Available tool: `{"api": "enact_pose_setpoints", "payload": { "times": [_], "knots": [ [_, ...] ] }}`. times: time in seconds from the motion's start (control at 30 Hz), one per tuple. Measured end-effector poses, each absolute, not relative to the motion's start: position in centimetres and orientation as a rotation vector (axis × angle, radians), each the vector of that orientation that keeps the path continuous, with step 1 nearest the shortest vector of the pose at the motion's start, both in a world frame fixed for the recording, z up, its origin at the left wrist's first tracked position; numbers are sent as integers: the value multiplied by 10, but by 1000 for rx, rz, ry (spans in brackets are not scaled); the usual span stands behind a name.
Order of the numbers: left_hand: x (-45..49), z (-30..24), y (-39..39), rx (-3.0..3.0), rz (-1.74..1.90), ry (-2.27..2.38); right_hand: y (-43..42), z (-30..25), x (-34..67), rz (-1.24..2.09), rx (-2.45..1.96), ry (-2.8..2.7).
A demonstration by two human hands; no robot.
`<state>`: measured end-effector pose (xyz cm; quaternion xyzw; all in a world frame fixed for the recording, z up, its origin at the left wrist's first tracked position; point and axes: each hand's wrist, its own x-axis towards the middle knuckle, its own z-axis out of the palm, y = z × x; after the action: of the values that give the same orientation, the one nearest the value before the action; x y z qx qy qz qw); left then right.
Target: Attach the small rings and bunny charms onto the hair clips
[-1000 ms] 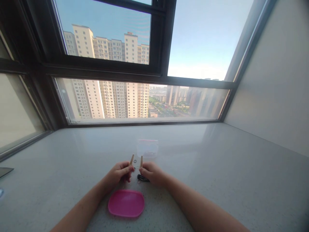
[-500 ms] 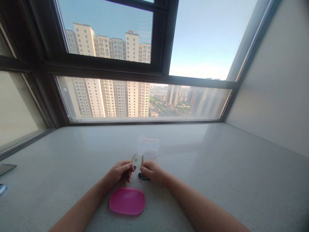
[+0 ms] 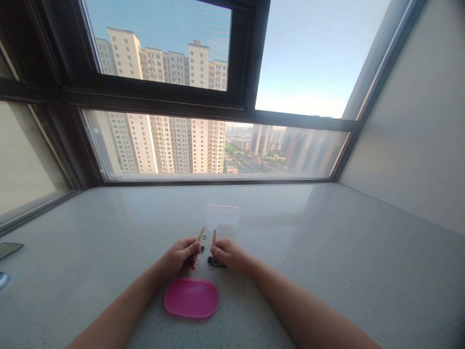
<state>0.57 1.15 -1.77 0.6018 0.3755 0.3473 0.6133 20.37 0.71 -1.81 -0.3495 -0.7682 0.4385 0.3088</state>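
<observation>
My left hand [image 3: 184, 253] is closed, thumb against fingers, on a slim tan stick-like piece [image 3: 201, 234] that tilts up and right. In my right hand [image 3: 228, 255], also closed, a similar slim tan piece [image 3: 214, 236] stands nearly upright. Their exact kind is too small to tell. Between the hands, a small dark ring [image 3: 204, 237] lies on the white counter. A small black item [image 3: 202, 249] shows beside my left fingertips. Under my right fingers is a black looped object [image 3: 215, 262], partly hidden. Tiny pale bits lie near it.
Nearest to me lies a shallow pink oval tray [image 3: 191, 298]. Beyond the hands stands a clear plastic box [image 3: 223, 218] with indistinct contents. A dark flat object [image 3: 10, 249] and a shiny bluish item [image 3: 3, 280] lie at the left edge. Windows [image 3: 218, 148] border the counter's back.
The whole view has shifted slightly, so things appear a little higher. Both hands keep their grips with hardly any movement.
</observation>
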Motion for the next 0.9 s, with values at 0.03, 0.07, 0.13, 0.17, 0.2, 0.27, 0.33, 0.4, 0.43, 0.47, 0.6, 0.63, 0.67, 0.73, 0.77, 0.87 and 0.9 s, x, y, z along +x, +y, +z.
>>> {"api": "enact_pose_setpoints", "payload": {
  "times": [0.03, 0.07, 0.13, 0.17, 0.2, 0.27, 0.33, 0.4, 0.43, 0.47, 0.6, 0.63, 0.67, 0.73, 0.77, 0.87, 0.9],
  "knots": [
    [6, -18, 11, 1396, 799, 866, 7, -18, 204, 1153, -924, -2036],
    [6, -17, 11, 1405, 797, 868, 7, -18, 204, 1146, -923, -2043],
    [6, -16, 11, 1418, 796, 872, 7, -18, 204, 1126, -923, -2057],
    [6, -16, 10, 1422, 794, 875, 7, -18, 204, 1114, -924, -2064],
    [6, -16, 10, 1424, 792, 878, 7, -17, 205, 1104, -926, -2071],
    [5, -15, 9, 1427, 788, 884, 7, -16, 205, 1087, -926, -2082],
    [5, -16, 9, 1433, 786, 886, 6, -15, 205, 1077, -921, -2090],
    [5, -17, 9, 1441, 792, 877, 6, -14, 205, 1080, -913, -2093],
    [5, -17, 10, 1445, 795, 873, 6, -14, 205, 1084, -910, -2092],
    [5, -17, 10, 1448, 796, 873, 6, -13, 205, 1092, -908, -2092],
    [6, -16, 9, 1458, 791, 888, 5, -13, 205, 1116, -897, -2087],
    [6, -16, 9, 1462, 791, 889, 5, -12, 205, 1118, -893, -2087],
    [6, -16, 9, 1464, 793, 887, 5, -12, 205, 1119, -890, -2086],
    [5, -15, 9, 1468, 795, 882, 5, -12, 205, 1123, -888, -2081],
    [5, -16, 9, 1468, 794, 882, 5, -12, 205, 1128, -889, -2079],
    [4, -16, 10, 1475, 792, 888, 4, -12, 206, 1143, -886, -2073],
    [4, -16, 10, 1477, 795, 889, 4, -12, 206, 1150, -880, -2071]
  ]
}}
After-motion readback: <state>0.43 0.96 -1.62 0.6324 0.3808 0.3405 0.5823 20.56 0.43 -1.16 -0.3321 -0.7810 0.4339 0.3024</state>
